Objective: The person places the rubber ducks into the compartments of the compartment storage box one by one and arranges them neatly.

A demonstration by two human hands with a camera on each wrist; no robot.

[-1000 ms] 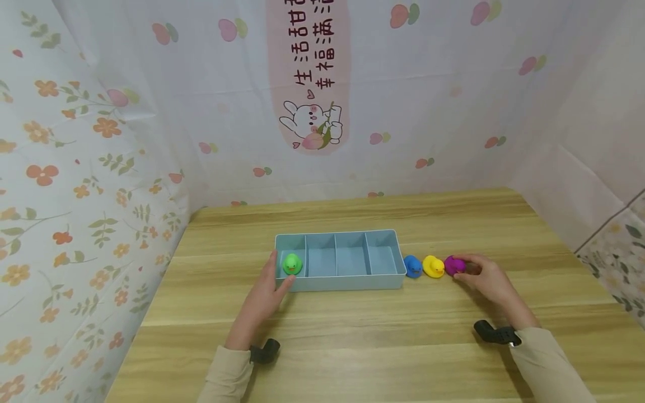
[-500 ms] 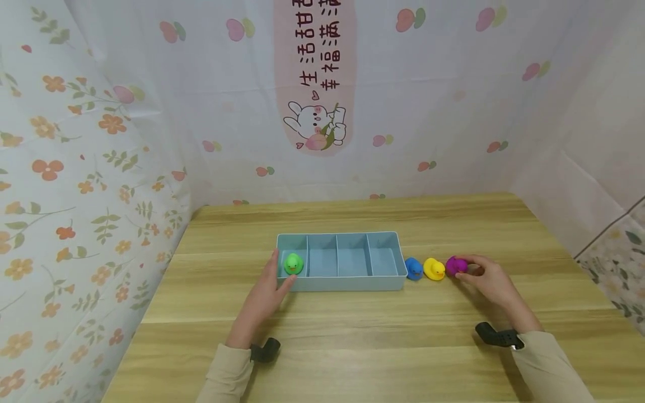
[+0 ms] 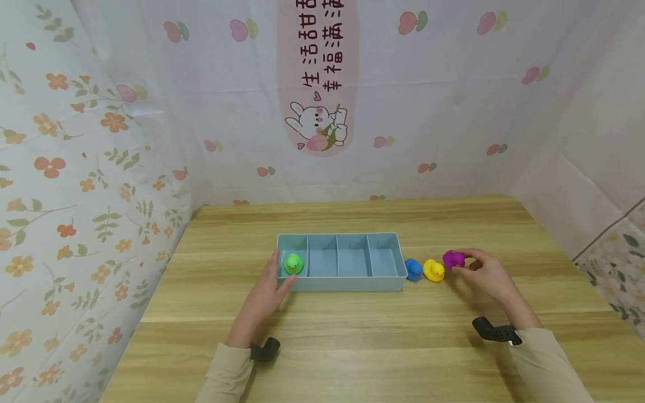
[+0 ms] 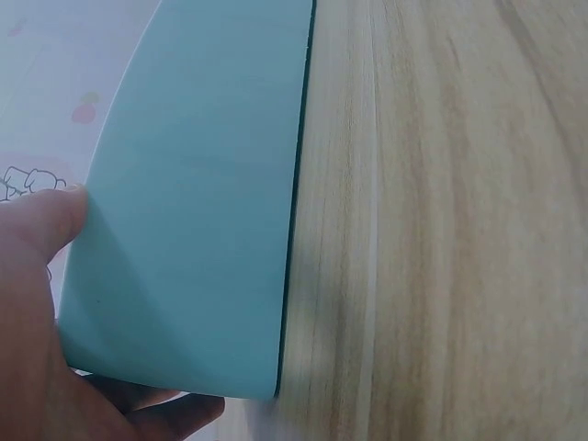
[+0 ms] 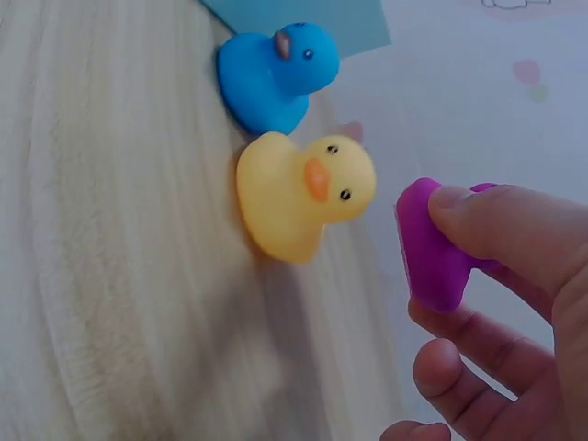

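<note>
My right hand (image 3: 486,274) pinches a purple rubber duck (image 3: 454,259) between thumb and fingers. In the right wrist view the purple duck (image 5: 432,248) is raised off the table, its head partly hidden behind the thumb. Beside it a yellow rubber duck (image 3: 433,270) and a blue rubber duck (image 3: 414,270) sit on the table, the blue one by the box's right end. My left hand (image 3: 264,288) holds the left end of a light blue divided box (image 3: 347,284), thumb at the front rim and fingers round the end wall. A green rubber duck (image 3: 293,263) sits in the leftmost compartment.
The wooden table (image 3: 342,347) runs back to a patterned cloth (image 3: 227,112) hung behind and at the sides. Thin dividers (image 3: 336,255) split the box into a row of compartments. Black camera mounts (image 3: 265,350) are strapped to both wrists.
My right hand has lifted the purple duck off the table, slightly up and away from its spot beside the yellow duck. The left hand stays on the box. The head view has shifted slightly.
</note>
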